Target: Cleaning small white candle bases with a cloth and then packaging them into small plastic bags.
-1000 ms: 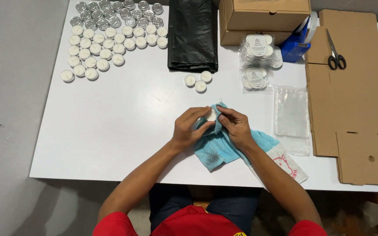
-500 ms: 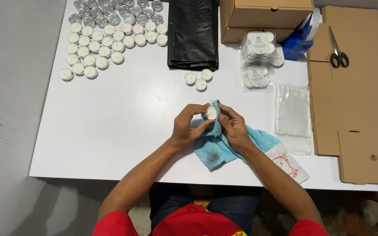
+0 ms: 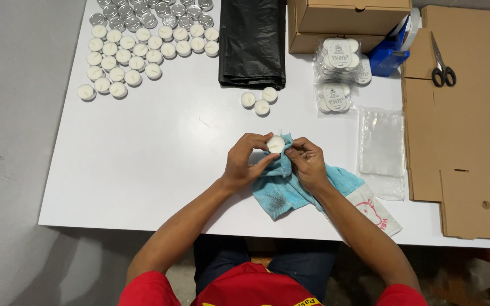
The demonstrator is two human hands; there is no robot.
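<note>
White tealight candle (image 3: 275, 144) sits pinched in the left hand (image 3: 245, 161), while the right hand (image 3: 307, 163) presses a blue cloth (image 3: 290, 187) against it.

One view only, from a camera worn on the person's head. It looks almost straight down on the white counter (image 3: 160, 164) from well above, far enough to take in nearly the whole top from the near edge to the cardboard box (image 3: 341, 22) at the far side. The person's own forearms enter from the bottom edge, and the left hand (image 3: 244, 161) and right hand (image 3: 308, 164) sit near the centre of the picture. Grey floor shows along the left, flattened cardboard (image 3: 466, 130) at the right edge.
</note>
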